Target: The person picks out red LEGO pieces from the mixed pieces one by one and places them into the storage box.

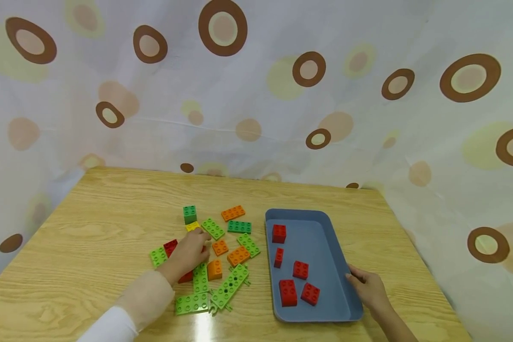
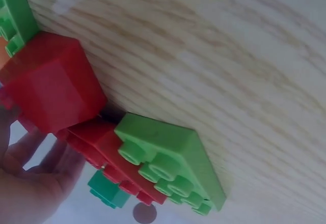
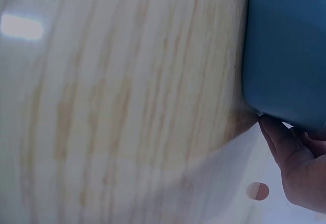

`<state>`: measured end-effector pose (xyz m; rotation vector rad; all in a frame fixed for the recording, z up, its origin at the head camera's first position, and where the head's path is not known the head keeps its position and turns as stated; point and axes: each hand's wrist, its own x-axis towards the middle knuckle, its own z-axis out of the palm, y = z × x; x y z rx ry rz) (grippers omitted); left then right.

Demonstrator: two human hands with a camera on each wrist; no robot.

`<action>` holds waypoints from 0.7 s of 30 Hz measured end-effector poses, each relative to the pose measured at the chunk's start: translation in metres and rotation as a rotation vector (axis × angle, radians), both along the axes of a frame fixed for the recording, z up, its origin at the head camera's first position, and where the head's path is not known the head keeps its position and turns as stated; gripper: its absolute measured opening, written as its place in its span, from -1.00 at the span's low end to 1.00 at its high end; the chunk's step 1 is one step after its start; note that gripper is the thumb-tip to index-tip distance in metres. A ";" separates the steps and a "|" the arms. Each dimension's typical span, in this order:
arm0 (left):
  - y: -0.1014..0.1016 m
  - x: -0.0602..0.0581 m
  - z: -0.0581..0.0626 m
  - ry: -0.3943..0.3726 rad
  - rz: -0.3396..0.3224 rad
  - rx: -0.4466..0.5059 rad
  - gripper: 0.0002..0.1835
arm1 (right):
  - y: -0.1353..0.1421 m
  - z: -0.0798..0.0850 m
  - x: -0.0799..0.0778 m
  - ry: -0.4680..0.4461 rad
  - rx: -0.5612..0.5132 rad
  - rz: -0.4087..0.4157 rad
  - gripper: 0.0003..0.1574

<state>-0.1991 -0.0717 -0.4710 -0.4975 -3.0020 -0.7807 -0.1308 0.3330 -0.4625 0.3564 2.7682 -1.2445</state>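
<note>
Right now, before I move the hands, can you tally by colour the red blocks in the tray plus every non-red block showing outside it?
Red blocks in the tray: 5
Light green blocks: 6
Orange blocks: 4
Dark green blocks: 2
Yellow block, partly hidden by the left hand: 1
Total: 18

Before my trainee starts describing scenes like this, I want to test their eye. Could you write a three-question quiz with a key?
1. How many red bricks lie in the tray?

2. True or false: the right hand grips the tray's rim.

3. In the head view, which brick stands just beyond the yellow brick?
a) an orange brick
b) a green brick
c) a red brick

Key:
1. Five
2. True
3. b
</note>
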 end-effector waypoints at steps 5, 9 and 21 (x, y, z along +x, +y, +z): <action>0.003 0.005 0.004 -0.034 0.027 -0.046 -0.97 | 0.000 -0.001 0.000 -0.005 -0.002 0.002 -0.50; 0.004 0.007 0.005 -0.037 0.034 -0.087 -0.79 | 0.001 0.000 0.000 -0.006 -0.006 0.000 -0.49; 0.003 0.005 0.001 -0.012 0.035 -0.043 -0.98 | 0.001 -0.001 0.001 -0.015 0.002 0.000 -0.49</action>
